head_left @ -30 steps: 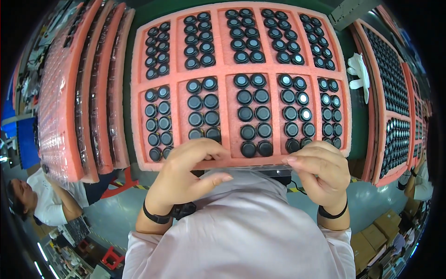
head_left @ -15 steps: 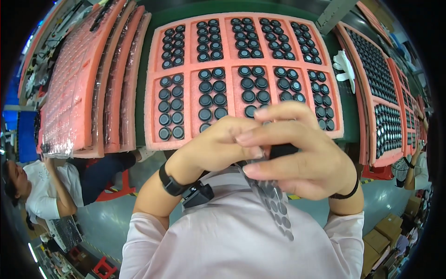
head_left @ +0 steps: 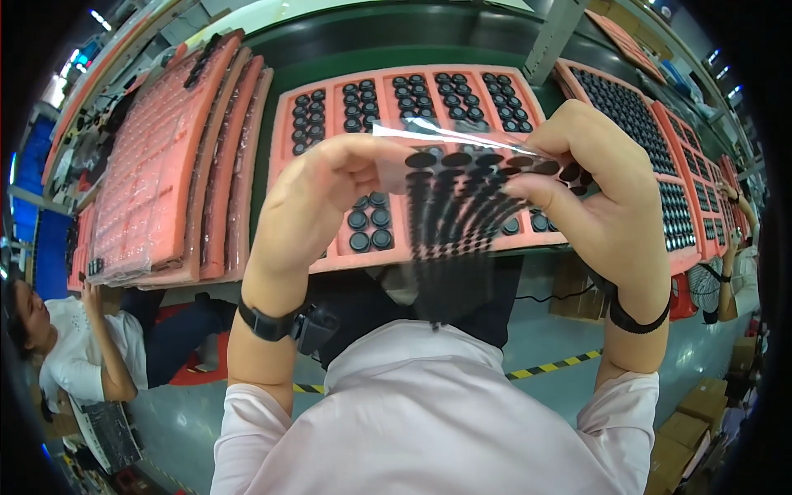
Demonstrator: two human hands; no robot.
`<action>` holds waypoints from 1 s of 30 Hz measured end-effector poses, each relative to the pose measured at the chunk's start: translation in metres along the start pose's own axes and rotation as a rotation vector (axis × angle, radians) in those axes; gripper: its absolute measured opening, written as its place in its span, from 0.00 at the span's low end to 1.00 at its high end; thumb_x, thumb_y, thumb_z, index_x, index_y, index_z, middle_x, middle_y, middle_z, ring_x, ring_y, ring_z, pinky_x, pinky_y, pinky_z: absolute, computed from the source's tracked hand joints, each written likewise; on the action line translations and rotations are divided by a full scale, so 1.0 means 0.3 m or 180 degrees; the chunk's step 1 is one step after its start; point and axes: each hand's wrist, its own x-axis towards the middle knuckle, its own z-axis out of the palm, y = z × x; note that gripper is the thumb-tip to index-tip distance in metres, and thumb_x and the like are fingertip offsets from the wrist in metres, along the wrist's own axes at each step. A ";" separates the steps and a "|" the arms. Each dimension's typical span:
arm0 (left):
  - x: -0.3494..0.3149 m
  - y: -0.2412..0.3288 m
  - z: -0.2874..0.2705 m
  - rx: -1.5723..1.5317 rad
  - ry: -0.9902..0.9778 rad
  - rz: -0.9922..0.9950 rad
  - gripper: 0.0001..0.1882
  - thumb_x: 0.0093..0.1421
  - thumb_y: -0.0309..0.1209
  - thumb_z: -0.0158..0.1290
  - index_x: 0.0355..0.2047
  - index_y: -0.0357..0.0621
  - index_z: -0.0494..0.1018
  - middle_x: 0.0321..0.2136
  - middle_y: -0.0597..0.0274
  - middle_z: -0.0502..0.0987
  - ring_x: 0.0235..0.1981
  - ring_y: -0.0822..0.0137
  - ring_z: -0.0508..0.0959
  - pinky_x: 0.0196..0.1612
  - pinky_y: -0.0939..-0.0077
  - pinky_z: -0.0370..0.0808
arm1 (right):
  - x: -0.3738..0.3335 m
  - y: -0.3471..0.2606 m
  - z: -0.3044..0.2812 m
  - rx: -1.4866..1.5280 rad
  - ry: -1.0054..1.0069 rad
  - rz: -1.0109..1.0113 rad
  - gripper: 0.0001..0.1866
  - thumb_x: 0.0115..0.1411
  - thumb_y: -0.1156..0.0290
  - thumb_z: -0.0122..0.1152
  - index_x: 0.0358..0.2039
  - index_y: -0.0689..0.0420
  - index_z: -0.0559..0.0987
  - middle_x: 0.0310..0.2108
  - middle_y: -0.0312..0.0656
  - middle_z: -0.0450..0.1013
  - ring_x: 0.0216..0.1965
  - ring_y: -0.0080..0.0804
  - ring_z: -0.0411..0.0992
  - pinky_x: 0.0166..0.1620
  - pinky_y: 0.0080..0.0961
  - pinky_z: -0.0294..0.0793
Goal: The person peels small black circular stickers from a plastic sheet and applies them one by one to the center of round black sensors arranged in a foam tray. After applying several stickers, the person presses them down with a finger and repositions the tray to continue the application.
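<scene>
Both of my hands hold up a clear film sheet (head_left: 450,219) bearing rows of black round stickers. It hangs down from its top edge, blurred in its lower part. My left hand (head_left: 301,198) pinches the upper left corner between thumb and fingers. At the right end, my right hand (head_left: 606,186) grips the sheet, which bends there between thumb and forefinger. Behind the sheet lies a pink foam tray (head_left: 355,260), its compartments filled with round black parts (head_left: 380,217). The sheet and my hands cover much of the tray's near row.
Pink foam trays (head_left: 148,165) in clear wrap lean in a stack at the left. More filled foam trays (head_left: 627,107) stand at the right, near a metal post (head_left: 557,37). A person (head_left: 82,338) sits at the far left. Cardboard boxes (head_left: 701,396) lie low at the right.
My hands were close together with the sheet hanging narrow between them. They have moved apart and up, and the sheet is now spread between them. The view has shifted toward the far side.
</scene>
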 end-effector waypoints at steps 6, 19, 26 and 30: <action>-0.070 0.034 0.093 0.1611 0.0471 0.0723 0.18 0.63 0.25 0.62 0.52 0.34 0.74 0.48 0.55 0.79 0.45 0.66 0.80 0.51 0.73 0.77 | 0.007 -0.003 0.041 -0.0050 0.0022 0.0068 0.15 0.47 0.74 0.77 0.33 0.61 0.78 0.27 0.39 0.72 0.26 0.30 0.69 0.29 0.24 0.65; -0.168 -0.110 0.121 0.1112 0.1136 -0.0004 0.17 0.57 0.19 0.66 0.47 0.36 0.78 0.41 0.55 0.81 0.38 0.71 0.80 0.35 0.79 0.78 | -0.213 0.045 0.197 0.0315 -0.0660 0.0531 0.15 0.49 0.69 0.77 0.31 0.59 0.77 0.24 0.40 0.73 0.25 0.41 0.70 0.31 0.34 0.67; -0.152 -0.149 0.049 0.2591 0.0413 0.0195 0.14 0.55 0.23 0.68 0.42 0.37 0.80 0.40 0.53 0.82 0.35 0.65 0.82 0.28 0.77 0.77 | -0.229 0.122 0.250 0.0394 -0.0272 0.0599 0.19 0.49 0.66 0.77 0.39 0.59 0.81 0.33 0.42 0.76 0.33 0.44 0.74 0.36 0.35 0.72; -0.138 -0.178 0.051 0.3084 0.0159 0.0299 0.17 0.55 0.32 0.70 0.40 0.34 0.79 0.35 0.54 0.82 0.31 0.62 0.81 0.32 0.75 0.77 | -0.211 0.108 0.231 0.0603 -0.0117 0.0734 0.19 0.49 0.72 0.76 0.42 0.59 0.80 0.36 0.45 0.76 0.36 0.45 0.74 0.38 0.36 0.73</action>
